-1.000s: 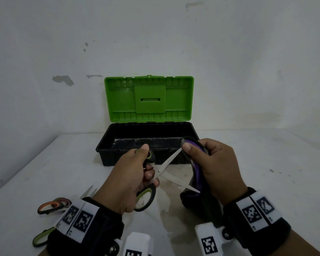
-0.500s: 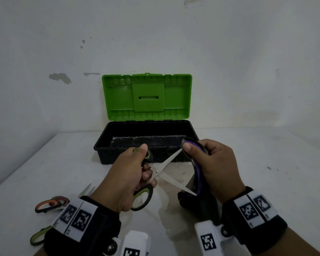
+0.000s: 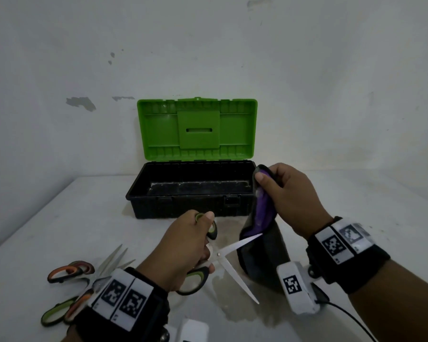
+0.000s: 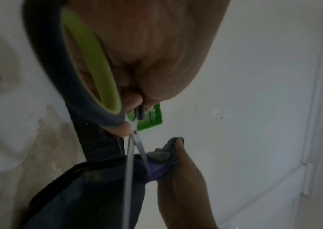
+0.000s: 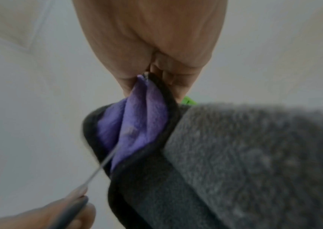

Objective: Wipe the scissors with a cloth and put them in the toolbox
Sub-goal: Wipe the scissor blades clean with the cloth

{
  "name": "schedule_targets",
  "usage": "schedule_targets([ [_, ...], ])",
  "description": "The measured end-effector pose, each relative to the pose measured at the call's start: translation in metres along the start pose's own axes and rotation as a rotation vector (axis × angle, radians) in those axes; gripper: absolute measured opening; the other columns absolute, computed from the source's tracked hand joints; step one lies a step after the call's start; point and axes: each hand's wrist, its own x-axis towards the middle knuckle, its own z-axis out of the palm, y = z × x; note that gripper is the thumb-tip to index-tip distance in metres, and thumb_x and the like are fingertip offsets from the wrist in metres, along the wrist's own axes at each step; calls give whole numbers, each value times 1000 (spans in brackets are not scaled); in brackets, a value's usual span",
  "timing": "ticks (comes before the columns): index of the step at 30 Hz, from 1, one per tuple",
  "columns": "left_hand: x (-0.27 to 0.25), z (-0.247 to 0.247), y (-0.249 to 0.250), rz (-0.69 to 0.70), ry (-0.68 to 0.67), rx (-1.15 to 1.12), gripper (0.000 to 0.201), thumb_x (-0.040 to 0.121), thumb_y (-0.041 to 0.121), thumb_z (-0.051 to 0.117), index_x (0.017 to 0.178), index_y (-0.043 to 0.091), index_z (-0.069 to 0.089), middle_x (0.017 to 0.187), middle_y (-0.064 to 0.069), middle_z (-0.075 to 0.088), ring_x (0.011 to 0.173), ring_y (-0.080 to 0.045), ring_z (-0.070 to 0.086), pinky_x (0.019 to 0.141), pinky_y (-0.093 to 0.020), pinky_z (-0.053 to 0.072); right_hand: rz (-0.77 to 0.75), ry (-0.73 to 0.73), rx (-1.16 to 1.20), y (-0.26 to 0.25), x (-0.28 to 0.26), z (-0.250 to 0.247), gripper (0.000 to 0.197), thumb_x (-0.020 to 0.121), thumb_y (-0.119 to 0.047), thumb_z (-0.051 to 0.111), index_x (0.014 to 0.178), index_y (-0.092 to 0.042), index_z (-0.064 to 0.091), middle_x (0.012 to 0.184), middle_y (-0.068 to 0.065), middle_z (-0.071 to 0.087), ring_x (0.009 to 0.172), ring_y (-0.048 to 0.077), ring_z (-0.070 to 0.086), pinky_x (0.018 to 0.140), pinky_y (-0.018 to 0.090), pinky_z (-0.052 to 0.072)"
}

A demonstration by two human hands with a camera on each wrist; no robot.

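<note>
My left hand (image 3: 185,245) grips green-and-black handled scissors (image 3: 229,257) with the blades spread apart. The upper blade tip touches the lower part of a dark grey and purple cloth (image 3: 262,233) that my right hand (image 3: 282,193) pinches at its top and holds up beside the toolbox. The black toolbox (image 3: 190,208) stands open behind, its green lid (image 3: 197,129) upright and its inside bare. In the left wrist view the scissors (image 4: 133,148) point into the cloth (image 4: 97,193). The right wrist view shows the cloth (image 5: 141,120) with a thin blade (image 5: 105,161) against its purple side.
Several more scissors (image 3: 82,275) with orange and green handles lie on the white table (image 3: 356,218) at the front left, partly behind my left wrist. A white wall rises right behind the toolbox. A stain marks the table under the cloth.
My right hand has lifted the cloth's top higher and to the right, off the upper blade. My left hand has lowered the scissors toward me, so only the blade tip meets the cloth.
</note>
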Motion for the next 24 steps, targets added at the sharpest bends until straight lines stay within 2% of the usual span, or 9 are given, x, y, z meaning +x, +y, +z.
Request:
schedule_targets([
  [4, 5, 6, -1, 37, 16, 52, 31, 100, 39, 46, 87, 11, 47, 65, -5, 39, 39, -9, 36, 51, -30, 52, -74, -101, 27, -19, -7, 6, 16, 97, -28, 60, 87, -16, 61, 77, 3, 71, 73, 16, 67, 70, 35, 53],
  [8, 12, -1, -2, 86, 78, 54, 33, 100, 38, 47, 92, 6, 48, 67, -9, 42, 38, -10, 38, 50, -31, 53, -146, -237, 181, -31, -26, 1, 15, 100, -25, 54, 93, -13, 59, 84, 15, 70, 79, 31, 67, 77, 52, 54],
  [12, 17, -10, -1, 190, 125, 99, 36, 100, 41, 46, 90, 6, 48, 67, -6, 43, 42, -11, 41, 49, -37, 55, -157, -415, 360, -32, -43, -13, 30, 93, -33, 58, 93, -3, 59, 89, 27, 61, 76, 37, 56, 71, 46, 46],
  [15, 13, -11, 4, 326, 125, 146, 36, 100, 39, 45, 88, 6, 48, 59, -1, 41, 39, -11, 38, 45, -40, 55, -193, -480, 408, -30, -52, -21, 34, 89, -41, 56, 89, -7, 62, 91, 23, 63, 82, 31, 60, 73, 39, 46],
  [17, 9, -8, 8, 388, 120, 155, 35, 100, 37, 46, 86, 5, 46, 54, 1, 40, 39, -12, 37, 44, -45, 55, -177, -473, 453, -28, -56, -24, 38, 93, -40, 47, 88, -7, 64, 91, 20, 66, 91, 36, 64, 81, 44, 51],
  [19, 6, -6, 11, 442, 123, 167, 34, 100, 36, 46, 85, 5, 45, 50, 1, 39, 38, -14, 38, 43, -45, 54, -163, -442, 398, -24, -58, -23, 36, 95, -40, 46, 87, -11, 65, 87, 12, 67, 88, 34, 65, 81, 48, 54],
  [21, 4, -4, 12, 506, 128, 208, 32, 100, 36, 46, 83, 9, 45, 45, 3, 42, 36, -15, 42, 41, -45, 53, -185, -387, 210, -22, -57, -20, 9, 91, -33, 61, 91, -25, 65, 85, 1, 67, 78, 22, 65, 71, 42, 56],
  [22, 3, -3, 12, 538, 129, 234, 30, 99, 37, 45, 82, 12, 45, 45, 4, 45, 35, -16, 44, 40, -44, 52, -223, -364, 89, -21, -56, -19, 9, 88, -29, 69, 95, -32, 65, 88, -6, 65, 74, 14, 64, 68, 33, 55],
  [24, 2, -2, 12, 598, 127, 294, 28, 98, 39, 44, 82, 16, 45, 48, 7, 50, 34, -15, 48, 38, -37, 50, -347, -356, -146, -18, -53, -18, 27, 83, -27, 77, 107, -33, 66, 98, -17, 61, 75, 5, 60, 68, 12, 47],
])
